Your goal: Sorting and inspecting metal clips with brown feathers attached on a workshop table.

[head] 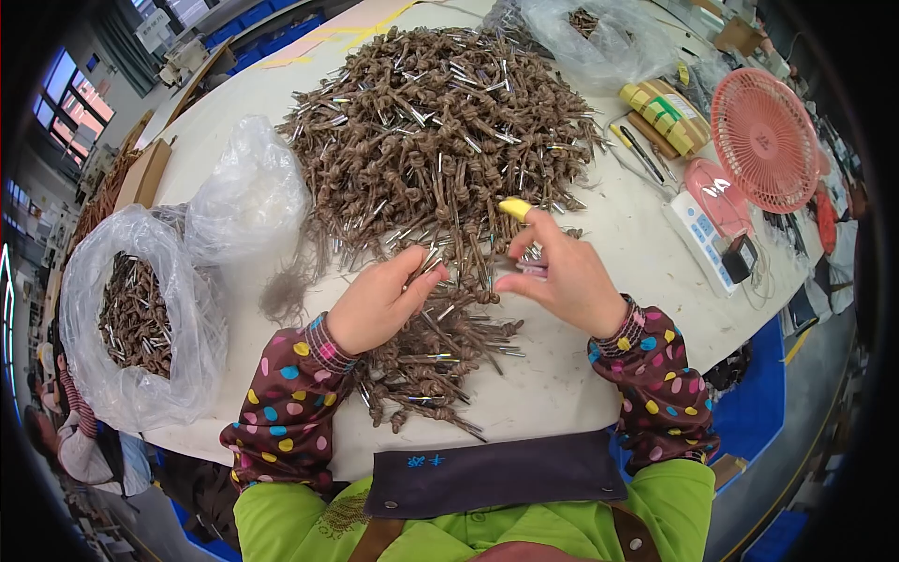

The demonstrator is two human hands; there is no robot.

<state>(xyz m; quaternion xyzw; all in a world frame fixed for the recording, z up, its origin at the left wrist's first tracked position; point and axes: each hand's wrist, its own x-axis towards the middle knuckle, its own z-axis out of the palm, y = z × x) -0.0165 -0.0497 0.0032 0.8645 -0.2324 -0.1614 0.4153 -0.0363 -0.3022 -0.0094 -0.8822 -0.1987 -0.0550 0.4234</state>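
My left hand (385,298) pinches knotted brown cord pieces, with their silver metal tips (430,258) poking up between thumb and fingers. To its right, my right hand (565,281) has thumb and index finger apart and a yellow finger cot (516,208) on one fingertip. A small pale pink object (534,269) sits in its curled fingers, mostly hidden; its kind is unclear. Beyond both hands rises a large heap of knotted brown cords with metal tips (442,126). A smaller pile of the same cords (428,379) lies nearer me, below the left hand.
At the left, a clear plastic bag (204,330) holds more cords beside a crumpled plastic bag (246,190). Another bag (597,49) stands behind the heap. To the right are a tape-wrapped roll (664,116), pens (642,151), a pink fan (764,140) and a power strip (702,239).
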